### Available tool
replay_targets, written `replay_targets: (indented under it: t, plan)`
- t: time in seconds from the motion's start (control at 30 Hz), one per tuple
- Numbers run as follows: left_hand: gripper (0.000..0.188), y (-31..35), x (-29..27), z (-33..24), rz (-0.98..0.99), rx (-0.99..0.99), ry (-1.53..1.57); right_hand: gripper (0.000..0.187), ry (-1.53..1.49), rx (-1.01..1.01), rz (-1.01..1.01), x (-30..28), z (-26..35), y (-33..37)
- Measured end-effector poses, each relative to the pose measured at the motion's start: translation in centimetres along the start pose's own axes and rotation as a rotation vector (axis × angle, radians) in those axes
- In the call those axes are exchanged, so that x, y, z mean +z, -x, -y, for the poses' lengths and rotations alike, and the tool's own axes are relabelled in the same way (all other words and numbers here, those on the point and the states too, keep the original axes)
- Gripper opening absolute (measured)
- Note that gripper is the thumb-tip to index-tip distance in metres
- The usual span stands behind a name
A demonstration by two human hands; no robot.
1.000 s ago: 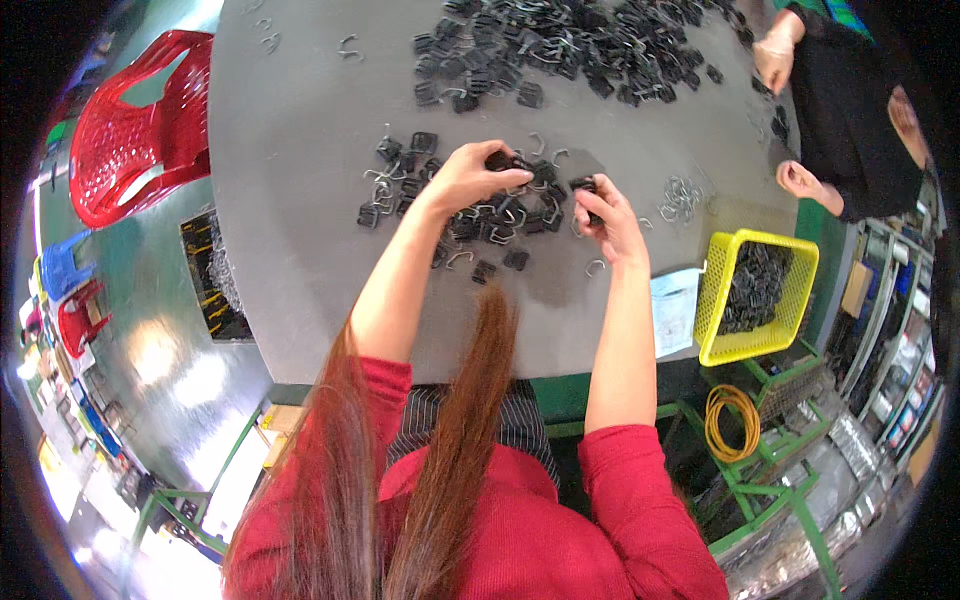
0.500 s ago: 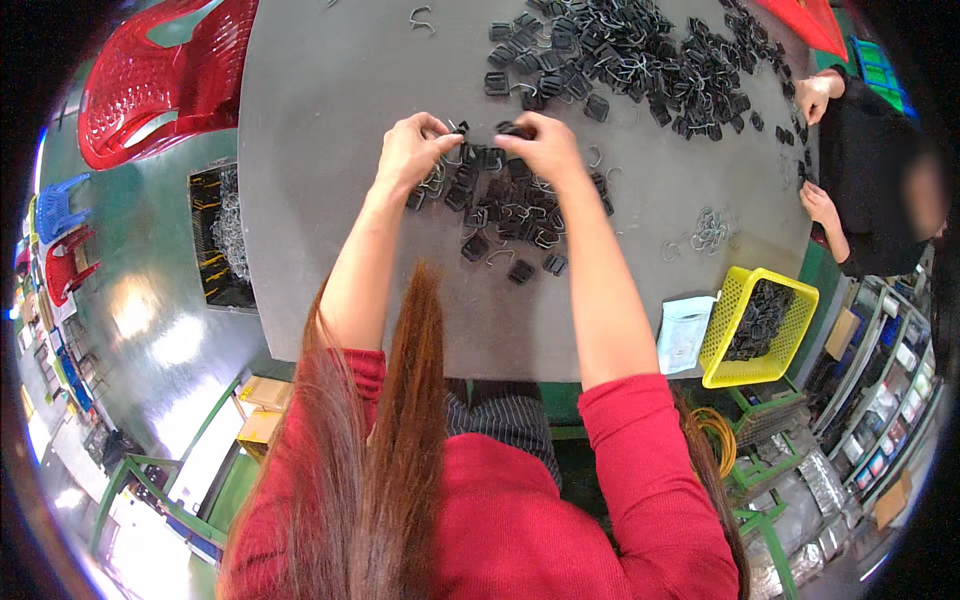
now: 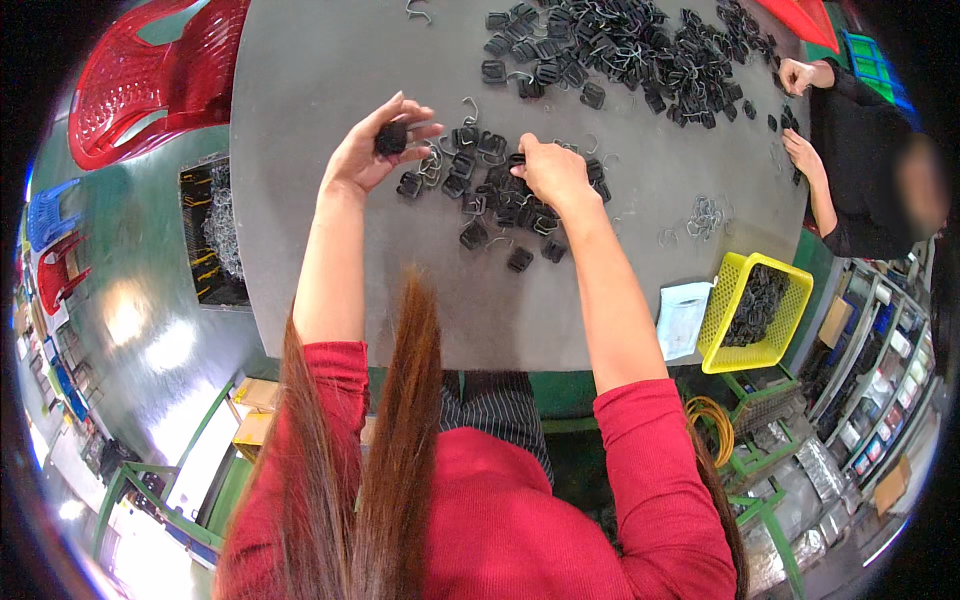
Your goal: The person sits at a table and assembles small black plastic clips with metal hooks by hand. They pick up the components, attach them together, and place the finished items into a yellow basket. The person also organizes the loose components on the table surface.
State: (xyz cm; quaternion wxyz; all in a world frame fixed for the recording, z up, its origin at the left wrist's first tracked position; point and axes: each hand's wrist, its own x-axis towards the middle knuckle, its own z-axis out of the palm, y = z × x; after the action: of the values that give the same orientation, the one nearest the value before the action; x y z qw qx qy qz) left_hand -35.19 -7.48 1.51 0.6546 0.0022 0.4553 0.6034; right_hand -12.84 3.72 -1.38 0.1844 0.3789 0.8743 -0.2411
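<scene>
My left hand is raised at the left of the nearer pile, palm turned up, fingers partly curled around a small black plastic piece. Over the pile's upper right part, my right hand pinches another dark piece between thumb and fingers; its far side is hidden by the hand. The nearer pile holds several small, ribbed black plastic pieces with bent silvery wire hooks among them. Lone black pieces lie at its near edge.
A larger heap of black pieces covers the far right of the grey table. Loose wire hooks, a pale blue pouch and a yellow basket of black pieces lie rightward. A co-worker's hands work at the right edge.
My hands have moved apart. The left one has drawn left and turned palm up with a black piece; the right one has come down nearer, over the pile.
</scene>
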Motion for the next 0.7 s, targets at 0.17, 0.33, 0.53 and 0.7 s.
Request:
replay_targets:
  t: [0.17, 0.33, 0.53, 0.7]
  plan:
    - [0.043, -3.3, -0.3, 3.8, -0.274, 0.074, -0.902, 0.028, -1.208, 0.030, 0.156, -1.2, -2.6, 4.1]
    - [0.032, -3.1, 1.6, 5.5, -0.382, 0.255, -1.508, 0.026, -1.600, -0.031, 0.124, -2.0, -2.4, 4.4]
    - [0.024, -1.4, 0.0, 1.9, -0.043, -0.032, -0.706, 0.031, -0.278, 0.110, -0.197, -1.2, 2.0, -1.3]
    - [0.023, 0.9, -0.8, 0.3, -0.204, -0.029, -0.934, 0.030, -0.460, -0.002, -0.096, -0.6, 0.8, -2.4]
